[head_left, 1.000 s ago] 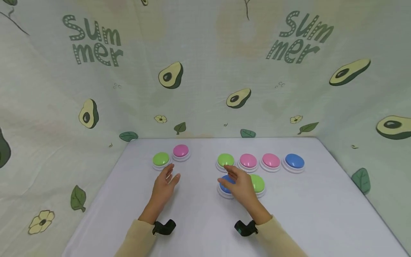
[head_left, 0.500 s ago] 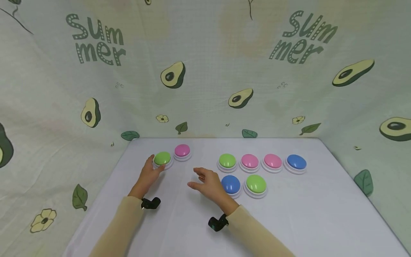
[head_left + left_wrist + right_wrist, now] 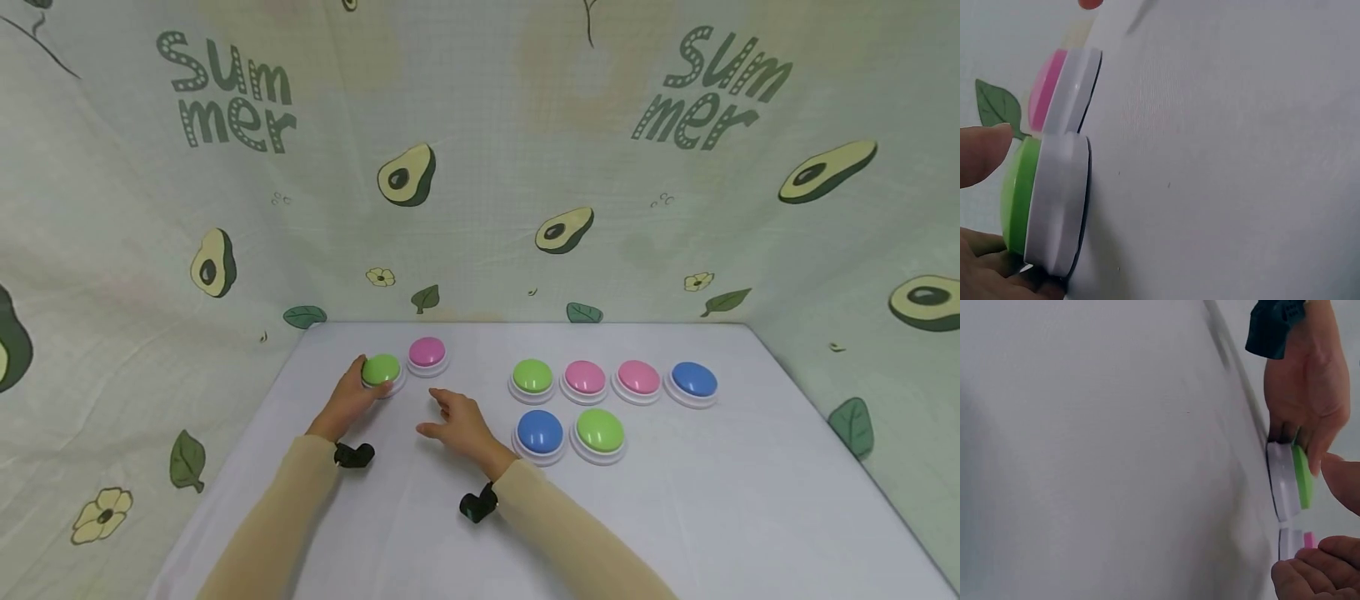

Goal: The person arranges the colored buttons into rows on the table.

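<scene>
My left hand point(image 3: 352, 402) is around a domed green push button point(image 3: 381, 368) on a white round base at the back left of the table. Its fingers lie along the far left side and the thumb at the near right edge; in the left wrist view the thumb point(image 3: 982, 155) overlaps the green dome and the fingers reach the base's lower edge. A pink push button point(image 3: 427, 352) stands just behind and right of it. My right hand point(image 3: 467, 429) hovers over the table right of the left hand, fingers spread from the thumb and holding nothing.
On the white table point(image 3: 712, 500), a back row has a green button point(image 3: 532, 377), two pink buttons point(image 3: 585, 378) and a blue button point(image 3: 693, 380). Before it stand another blue button point(image 3: 540, 432) and green button point(image 3: 600, 431). A printed cloth point(image 3: 480, 150) hangs behind.
My left hand has moved left and forward onto the left green button and settled around it. My right hand has moved left, away from the right-hand group of buttons. The buttons look unmoved.
</scene>
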A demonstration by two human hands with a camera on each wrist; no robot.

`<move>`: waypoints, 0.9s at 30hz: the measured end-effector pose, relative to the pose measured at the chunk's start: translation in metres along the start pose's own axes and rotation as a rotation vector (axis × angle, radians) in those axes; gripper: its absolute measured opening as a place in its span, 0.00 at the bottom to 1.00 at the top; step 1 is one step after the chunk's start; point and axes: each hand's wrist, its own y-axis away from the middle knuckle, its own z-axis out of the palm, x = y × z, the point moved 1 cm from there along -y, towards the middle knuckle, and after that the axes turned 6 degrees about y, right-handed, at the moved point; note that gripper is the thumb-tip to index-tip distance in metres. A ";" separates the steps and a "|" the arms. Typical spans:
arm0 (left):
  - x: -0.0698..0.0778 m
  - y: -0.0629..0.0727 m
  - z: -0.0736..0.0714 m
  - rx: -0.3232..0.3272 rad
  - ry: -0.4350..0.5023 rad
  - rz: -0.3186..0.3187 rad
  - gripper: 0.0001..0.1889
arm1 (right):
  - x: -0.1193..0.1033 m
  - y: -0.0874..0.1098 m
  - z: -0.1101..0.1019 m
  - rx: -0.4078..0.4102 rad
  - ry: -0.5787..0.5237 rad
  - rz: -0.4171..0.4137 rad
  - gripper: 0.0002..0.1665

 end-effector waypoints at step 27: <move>-0.012 0.027 0.013 -0.028 0.016 0.196 0.38 | 0.019 -0.012 0.016 0.086 0.045 0.014 0.41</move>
